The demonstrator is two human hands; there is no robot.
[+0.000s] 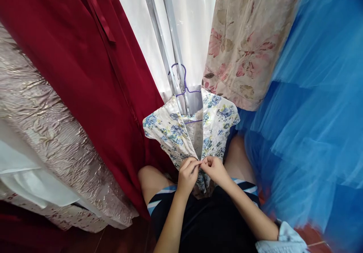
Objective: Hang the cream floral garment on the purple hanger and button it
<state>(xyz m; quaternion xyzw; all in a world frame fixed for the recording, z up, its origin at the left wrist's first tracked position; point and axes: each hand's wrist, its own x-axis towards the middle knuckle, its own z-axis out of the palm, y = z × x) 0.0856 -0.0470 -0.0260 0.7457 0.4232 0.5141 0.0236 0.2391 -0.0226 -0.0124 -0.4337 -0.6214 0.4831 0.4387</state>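
Black cloth (215, 226) of the person's own clothing fills the space just behind the hands, with bare forearms reaching forward over it. Both hands meet at the foot of a deep V neckline: the left hand (188, 172) and the right hand (214, 168) are each drawn into a narrow pinch, fingertips touching or nearly so, on the front of a blue-flowered garment (222, 117). Whether a button, hook or only cloth lies between the fingertips is too small to tell.

That garment spreads ahead of the hands, its shoulders on a purple hanger (185, 83), while its lower part bunches below the fingers, between the thighs. The step looks like working the two front edges together where the V closes. For that, a good way is to let the left fingers hold one edge flat and steady while the right fingertips do the fine work, level with it so neither side rides up. A light pull toward the lap should take out slack; too hard a tug could drag the shoulders off the hanger.

To the left of the hands hangs red fabric (113, 105); to the right, blue tulle (306, 105). Both come close, so stray folds could catch under the fingers.
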